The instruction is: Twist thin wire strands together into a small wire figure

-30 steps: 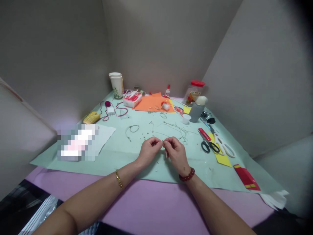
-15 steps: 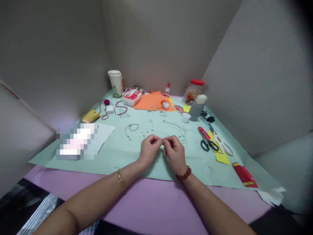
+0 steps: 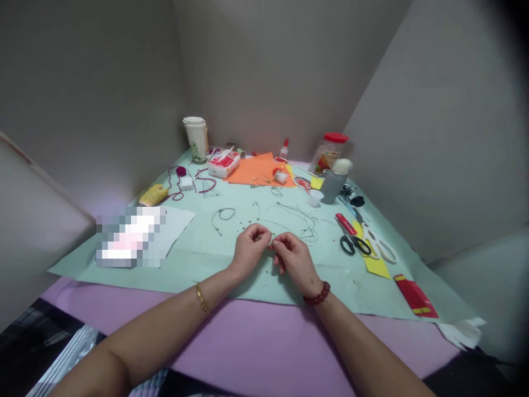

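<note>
My left hand is closed in a pinch above the green sheet, a gold bracelet on its wrist. Facing it, my right hand also pinches, with a red bead bracelet at the wrist. The fingertips of both almost meet; whatever they hold is too small to name. Just beyond the hands lie tangled thin cords and several tiny dark bits. A looped cord rests further left.
Black-handled scissors, white-handled scissors and a red packet lie right. Behind stand a grey bottle, a red-lidded jar, a tissue pack and a white cup. Orange paper lies at the back.
My right hand has turned, its wrist shifting slightly right, and its lower fingers are looser. My left hand has moved slightly left. The fingertips are a little lower and further apart.
</note>
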Demonstrator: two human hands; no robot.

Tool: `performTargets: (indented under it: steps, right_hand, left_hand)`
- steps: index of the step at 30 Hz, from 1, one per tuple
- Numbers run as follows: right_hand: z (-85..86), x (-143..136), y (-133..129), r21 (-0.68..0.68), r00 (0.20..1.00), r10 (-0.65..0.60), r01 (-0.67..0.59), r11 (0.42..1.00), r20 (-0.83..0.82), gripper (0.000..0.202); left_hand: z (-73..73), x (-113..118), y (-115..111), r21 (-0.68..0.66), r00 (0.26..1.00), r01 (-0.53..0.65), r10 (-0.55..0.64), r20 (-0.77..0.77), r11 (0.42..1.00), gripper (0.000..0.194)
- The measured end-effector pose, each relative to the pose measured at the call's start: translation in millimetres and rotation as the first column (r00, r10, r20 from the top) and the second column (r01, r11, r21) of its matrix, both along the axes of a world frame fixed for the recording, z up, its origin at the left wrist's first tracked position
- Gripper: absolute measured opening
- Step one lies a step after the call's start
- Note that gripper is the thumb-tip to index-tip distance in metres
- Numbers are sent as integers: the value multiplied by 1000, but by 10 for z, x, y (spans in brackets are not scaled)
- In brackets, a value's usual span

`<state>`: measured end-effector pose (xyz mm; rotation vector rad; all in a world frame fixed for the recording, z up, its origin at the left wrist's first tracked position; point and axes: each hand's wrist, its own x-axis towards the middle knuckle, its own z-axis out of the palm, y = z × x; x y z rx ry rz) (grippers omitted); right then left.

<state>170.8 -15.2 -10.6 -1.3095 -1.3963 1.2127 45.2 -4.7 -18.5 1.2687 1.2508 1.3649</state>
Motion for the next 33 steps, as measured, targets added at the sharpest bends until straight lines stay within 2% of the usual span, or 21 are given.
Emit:
performTargets:
  steps: [2, 5, 9, 13, 16, 23, 27, 33]
  right_hand:
    - [13, -4, -17, 20, 999, 12, -13, 1000, 39, 16]
    - [3, 5, -33, 185, 969, -33, -13, 983, 245, 15]
    - [-25, 52, -11, 425, 875, -155, -62, 903, 458, 16]
    - [-20, 122, 51, 531, 839, -160, -171, 830, 519, 26]
    - [-24, 164, 95, 545, 837, -129, -222, 809, 532, 27]
    - [-46, 230, 161, 513, 819, -42, -317, 798, 572, 27]
    - [-26, 251, 182, 523, 819, -37, -330, 786, 572, 26]
    - [-45, 233, 196, 474, 815, -1, -336, 814, 579, 18]
  left_hand:
    - [-17, -7, 4, 8, 1000, 6, -5, -29, 1000, 10]
    - [-47, -20, 17, 33, 994, -6, 9, -107, 999, 11]
    - [-62, -53, 40, 56, 967, 35, -20, -252, 998, 12]
    - [-67, -95, 60, 70, 934, 129, -97, -344, 989, 14]
    - [-85, -111, 77, 79, 919, 168, -127, -374, 983, 13]
    - [-115, -130, 104, 51, 885, 263, -220, -410, 963, 15]
    - [-110, -148, 105, 19, 884, 294, -265, -385, 956, 15]
    - [-111, -143, 95, 31, 887, 280, -246, -392, 960, 16]
